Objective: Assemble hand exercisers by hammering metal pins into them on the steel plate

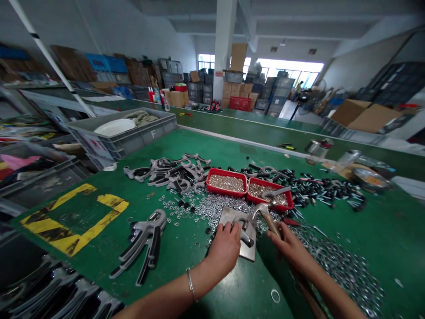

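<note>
Nearest the camera, low and to the left of the left hand, a stack of clamps (59,290) mixes glossy black strips with dull grey metal. Above it, still left of that hand, a loose group of assembled clamps (146,243) lies on the bench, their smooth grey arms ending in rounded hooks.

The left hand (226,241) curls its fingers over a grey clamp part (246,225), pressing it onto a flat steel plate (247,253). For a clean blow, I would keep the part flat and well supported there, fingertips drawn back from the striking spot. Just beyond the hand spreads a heap of shiny ring-shaped washers (215,208); any ring under the part could tilt it.

To the right of the part, the right hand (287,241) is closed around the wooden handle of a claw hammer (270,223). The curved claw seems turned toward the part, so the flat face should be brought round before short, square taps.
</note>
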A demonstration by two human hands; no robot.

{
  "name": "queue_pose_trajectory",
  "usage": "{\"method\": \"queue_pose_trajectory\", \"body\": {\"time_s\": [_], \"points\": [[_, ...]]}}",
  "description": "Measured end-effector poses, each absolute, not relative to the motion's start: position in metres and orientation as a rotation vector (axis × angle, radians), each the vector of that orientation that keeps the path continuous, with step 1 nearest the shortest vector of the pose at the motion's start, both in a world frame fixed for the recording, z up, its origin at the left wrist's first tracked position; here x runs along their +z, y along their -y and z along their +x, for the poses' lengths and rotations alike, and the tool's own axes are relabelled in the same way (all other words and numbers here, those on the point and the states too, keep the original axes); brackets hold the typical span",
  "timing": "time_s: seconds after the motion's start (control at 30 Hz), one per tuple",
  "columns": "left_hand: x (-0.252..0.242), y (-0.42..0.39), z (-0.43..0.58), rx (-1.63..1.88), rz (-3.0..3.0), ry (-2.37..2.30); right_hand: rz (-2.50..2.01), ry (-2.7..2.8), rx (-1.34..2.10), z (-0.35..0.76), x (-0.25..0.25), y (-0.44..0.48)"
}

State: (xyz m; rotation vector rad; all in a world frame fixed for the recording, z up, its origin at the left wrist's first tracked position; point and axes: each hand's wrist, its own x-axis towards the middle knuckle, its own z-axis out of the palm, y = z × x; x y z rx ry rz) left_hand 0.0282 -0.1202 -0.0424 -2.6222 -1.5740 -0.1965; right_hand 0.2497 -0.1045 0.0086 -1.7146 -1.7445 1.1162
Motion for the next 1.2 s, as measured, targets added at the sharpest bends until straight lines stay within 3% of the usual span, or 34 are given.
{"method": "queue_pose_trajectory", "body": {"time_s": [0.17,0.33,0.7,0.83,1.0,1.2], "points": [[-0.041,0.121,0.030,-0.164,-2.613,1.545,-1.657,1.904,1.113,0.261,0.020,0.112],[-0.040,0.120,0.031,-0.128,-2.602,1.528,-1.720,1.666,1.254,0.249,0.020,0.115],[-0.029,0.120,0.031,-0.242,-2.684,1.612,-1.651,1.835,1.126,0.234,0.019,0.113],[-0.012,0.111,0.022,-0.527,-2.862,1.846,-1.648,1.397,1.500,0.248,0.018,0.135],[-0.013,0.095,-0.002,-1.106,-2.875,2.382,-1.762,0.968,1.492,0.291,-0.006,0.166],[-0.037,0.115,-0.018,-0.968,-2.726,2.189,-2.103,1.170,1.335,0.336,-0.031,0.161]]}}
